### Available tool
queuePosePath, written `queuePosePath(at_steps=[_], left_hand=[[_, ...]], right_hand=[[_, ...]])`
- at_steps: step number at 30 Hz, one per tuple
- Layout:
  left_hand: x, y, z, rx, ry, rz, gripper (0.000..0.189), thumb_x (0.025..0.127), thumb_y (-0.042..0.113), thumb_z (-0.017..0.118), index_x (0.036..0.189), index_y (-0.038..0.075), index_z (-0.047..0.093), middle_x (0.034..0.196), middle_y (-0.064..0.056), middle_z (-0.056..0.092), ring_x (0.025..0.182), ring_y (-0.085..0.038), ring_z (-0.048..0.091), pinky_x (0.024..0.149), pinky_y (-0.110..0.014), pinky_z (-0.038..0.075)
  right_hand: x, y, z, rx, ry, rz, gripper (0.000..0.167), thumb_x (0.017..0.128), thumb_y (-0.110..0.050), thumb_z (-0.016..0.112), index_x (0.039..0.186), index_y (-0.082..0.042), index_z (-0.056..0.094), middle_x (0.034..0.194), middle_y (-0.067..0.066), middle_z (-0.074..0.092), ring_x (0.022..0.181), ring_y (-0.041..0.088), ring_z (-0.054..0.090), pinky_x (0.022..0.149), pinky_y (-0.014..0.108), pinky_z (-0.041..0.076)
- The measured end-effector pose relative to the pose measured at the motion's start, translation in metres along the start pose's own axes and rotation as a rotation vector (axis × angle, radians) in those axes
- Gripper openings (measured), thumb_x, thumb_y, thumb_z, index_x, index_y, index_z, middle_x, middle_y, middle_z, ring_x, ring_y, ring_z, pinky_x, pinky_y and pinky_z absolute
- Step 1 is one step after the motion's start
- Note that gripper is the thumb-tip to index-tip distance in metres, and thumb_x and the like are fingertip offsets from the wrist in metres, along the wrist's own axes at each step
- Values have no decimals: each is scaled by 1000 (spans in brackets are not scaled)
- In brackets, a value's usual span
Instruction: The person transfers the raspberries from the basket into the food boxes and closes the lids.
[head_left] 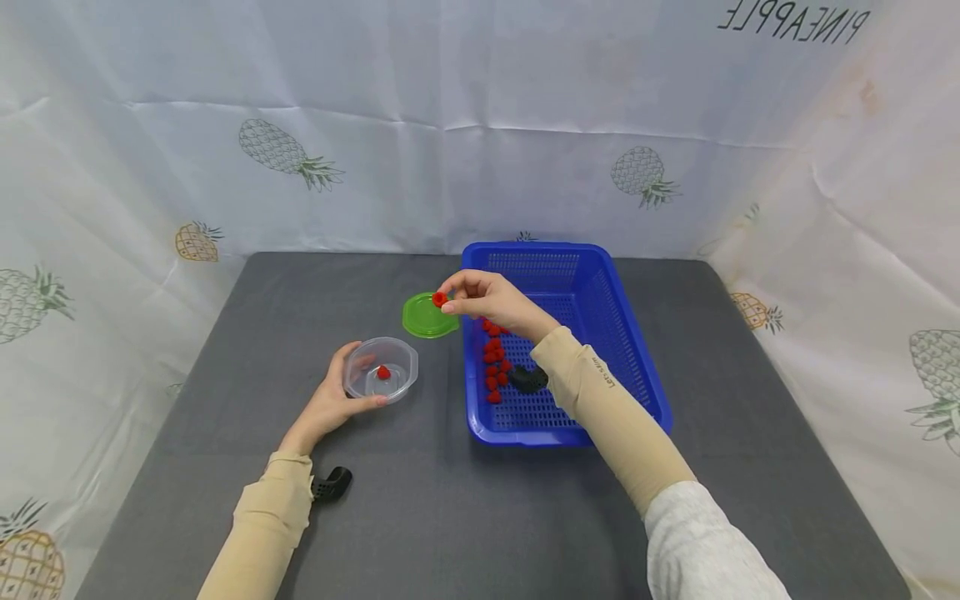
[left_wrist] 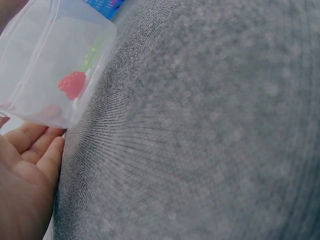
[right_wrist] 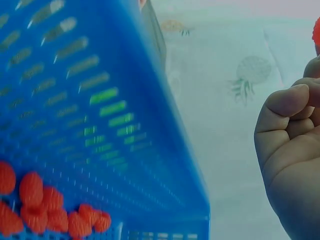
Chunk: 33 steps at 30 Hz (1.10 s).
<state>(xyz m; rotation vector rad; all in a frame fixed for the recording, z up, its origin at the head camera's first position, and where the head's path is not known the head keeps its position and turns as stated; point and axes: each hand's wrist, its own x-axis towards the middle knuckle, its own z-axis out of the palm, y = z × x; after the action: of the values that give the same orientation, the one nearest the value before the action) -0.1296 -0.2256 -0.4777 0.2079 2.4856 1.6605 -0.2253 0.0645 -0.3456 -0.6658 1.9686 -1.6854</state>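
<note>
Currently, the right hand [head_left: 491, 304] pinches a red berry [head_left: 439, 298] over the green lid [head_left: 426, 323], left of the blue basket [head_left: 622, 333]; presumably light, it needs only gentle pressure at its sides. The left hand [head_left: 328, 400] grips the clear tub [head_left: 399, 380], likely thin-walled; pineapple-print sheeting [head_left: 450, 183] backs the grey tabletop [head_left: 420, 517].

From the plastic bowl [head_left: 405, 373], with one raspberry [head_left: 383, 372] inside, the lid [head_left: 426, 324] lies toward half past one on the table [head_left: 420, 500] and the basket [head_left: 633, 358] at three o'clock, more raspberries [head_left: 491, 356] along its nine-o'clock side.
</note>
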Motion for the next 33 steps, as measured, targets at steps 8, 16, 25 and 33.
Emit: queuePosePath(at_steps=[8,16,25,33], left_hand=[[4,2,0,26,-10,-45,105,70,30,81,146,20,9,146,-14,38,137,-32,31,109,-58,19],[1,-2,1,-7,-14,-14,102,72,23,81,145,20,11,144,-15,39,133,-31,36,109,-54,22],[2,-2,1,-10,-21,-19,101,73,23,80,145,20,9,144,-15,38,133,-32,35,108,-55,23],[1,-1,0,-34,-28,-34,102,73,20,80,146,22,8,146,-14,37,134,-31,34,109,-56,21]], right_hand=[[13,-2,17,1,-26,-27,22,85,-13,67,106,-11,63,74,3,56,66,12,46,62,25,39],[24,1,39,37,-50,-9,21,85,-16,68,105,-13,64,73,0,57,64,10,51,60,22,46],[40,-3,57,-103,-130,12,24,86,-21,67,108,-14,63,66,-2,48,55,14,35,56,24,34],[55,5,70,-89,-164,15,25,85,-14,67,109,-8,62,63,-3,53,49,10,33,53,24,33]])
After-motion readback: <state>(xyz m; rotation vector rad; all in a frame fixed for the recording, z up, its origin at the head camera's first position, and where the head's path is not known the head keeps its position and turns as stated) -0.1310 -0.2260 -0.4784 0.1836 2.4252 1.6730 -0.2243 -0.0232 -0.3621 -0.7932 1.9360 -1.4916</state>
